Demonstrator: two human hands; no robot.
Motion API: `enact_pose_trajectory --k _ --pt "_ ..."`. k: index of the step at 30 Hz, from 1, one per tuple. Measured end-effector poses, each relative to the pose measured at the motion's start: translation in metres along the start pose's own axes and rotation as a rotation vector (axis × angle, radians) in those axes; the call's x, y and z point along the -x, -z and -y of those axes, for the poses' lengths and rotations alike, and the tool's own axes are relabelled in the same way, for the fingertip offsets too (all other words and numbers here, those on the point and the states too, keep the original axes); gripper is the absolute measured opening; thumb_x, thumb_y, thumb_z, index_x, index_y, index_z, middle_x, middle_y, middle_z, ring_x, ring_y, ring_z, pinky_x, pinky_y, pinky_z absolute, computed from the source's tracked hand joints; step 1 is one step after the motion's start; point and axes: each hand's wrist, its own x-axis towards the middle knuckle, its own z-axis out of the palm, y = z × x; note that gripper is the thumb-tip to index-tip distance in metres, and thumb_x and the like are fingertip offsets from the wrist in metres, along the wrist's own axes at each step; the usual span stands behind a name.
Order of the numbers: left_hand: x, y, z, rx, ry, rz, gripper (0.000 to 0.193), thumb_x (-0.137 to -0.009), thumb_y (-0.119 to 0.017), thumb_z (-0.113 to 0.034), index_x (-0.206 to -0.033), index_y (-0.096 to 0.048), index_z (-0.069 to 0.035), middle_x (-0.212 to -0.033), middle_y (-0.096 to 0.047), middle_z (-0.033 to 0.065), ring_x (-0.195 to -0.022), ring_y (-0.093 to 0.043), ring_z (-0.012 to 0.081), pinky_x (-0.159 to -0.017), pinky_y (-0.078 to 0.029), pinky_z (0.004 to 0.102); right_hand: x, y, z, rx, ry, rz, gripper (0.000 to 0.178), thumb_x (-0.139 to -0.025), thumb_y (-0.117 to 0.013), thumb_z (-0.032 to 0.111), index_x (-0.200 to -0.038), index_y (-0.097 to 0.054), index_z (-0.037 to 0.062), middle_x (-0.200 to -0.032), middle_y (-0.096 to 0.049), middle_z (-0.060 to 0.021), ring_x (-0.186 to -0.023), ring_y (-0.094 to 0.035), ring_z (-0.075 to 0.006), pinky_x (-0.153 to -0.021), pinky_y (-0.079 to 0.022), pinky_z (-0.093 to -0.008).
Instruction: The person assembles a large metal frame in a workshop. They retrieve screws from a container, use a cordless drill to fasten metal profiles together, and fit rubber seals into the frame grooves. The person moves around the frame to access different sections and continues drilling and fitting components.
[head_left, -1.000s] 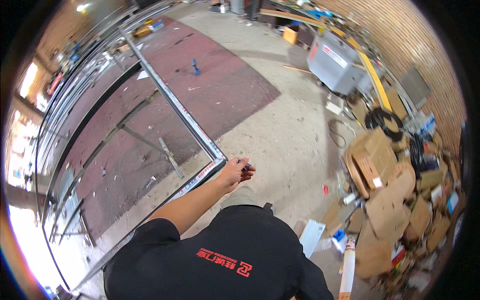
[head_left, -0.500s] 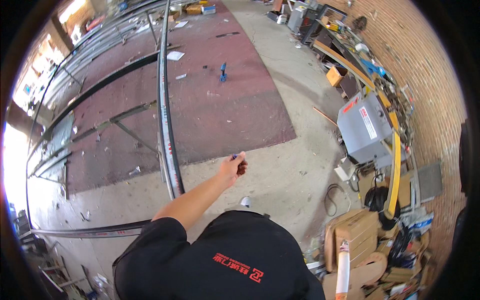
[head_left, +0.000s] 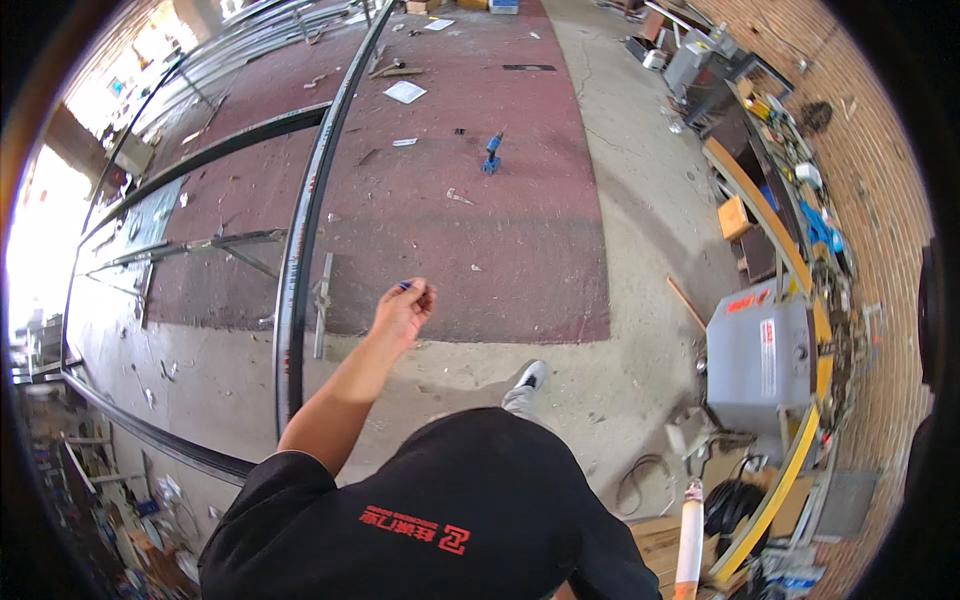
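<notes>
My left hand [head_left: 402, 312] reaches forward over the floor, fingers closed in a pinch. A small blue object [head_left: 405, 286] peeks out at the fingertips; its kind is too small to tell. To the left of this hand, and apart from it, runs a long black-and-silver metal frame [head_left: 290, 270], held above the floor. Farther off, a blue cordless drill [head_left: 492, 155] stands upright on the dark red floor covering [head_left: 540, 255]. My right hand is out of view. A lit cigarette [head_left: 690, 540] juts up at the lower right.
A grey metal box [head_left: 760, 350] and a cluttered bench with a yellow curved edge [head_left: 765, 525] line the brick wall at right. A cable [head_left: 645, 480] lies coiled on the concrete. Several metal bars [head_left: 270, 50] rest at the far left. White paper [head_left: 405, 92] lies on the red covering.
My view has shifted forward, and a shoe now shows stepping forward on the concrete. My left hand has moved left toward the frame, the small blue object still in its fingers.
</notes>
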Motion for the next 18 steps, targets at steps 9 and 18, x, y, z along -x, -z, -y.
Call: enact_pose_trajectory --k 9,18 --pt "-0.094 -0.049 -0.036 0.154 -0.215 -0.119 0.009 -0.095 -0.069 -0.012 -0.098 -0.063 -0.005 -0.094 -0.068 0.0072 -0.083 -0.065 0.0148 -0.078 -0.056 0.0273 -0.193 0.255 0.148 0.300 0.171 -0.135 0.039 -0.084 -0.067 0.032 -0.114 -0.068 0.0073 -0.111 -0.071 -0.0192 -0.106 -0.067 -0.0370 -0.089 -0.054 -0.0465" --pt "-0.260 -0.058 -0.097 0.305 -0.275 -0.214 0.020 -0.095 -0.066 -0.007 -0.114 -0.061 -0.001 -0.098 -0.067 0.0094 -0.085 -0.065 0.0162 -0.078 -0.055 0.0287 -0.314 0.417 0.393 0.086 0.255 -0.408 0.049 -0.077 -0.078 0.032 -0.112 -0.067 0.0001 -0.108 -0.072 -0.0199 -0.104 -0.068 -0.0370 -0.084 -0.054 -0.0450"
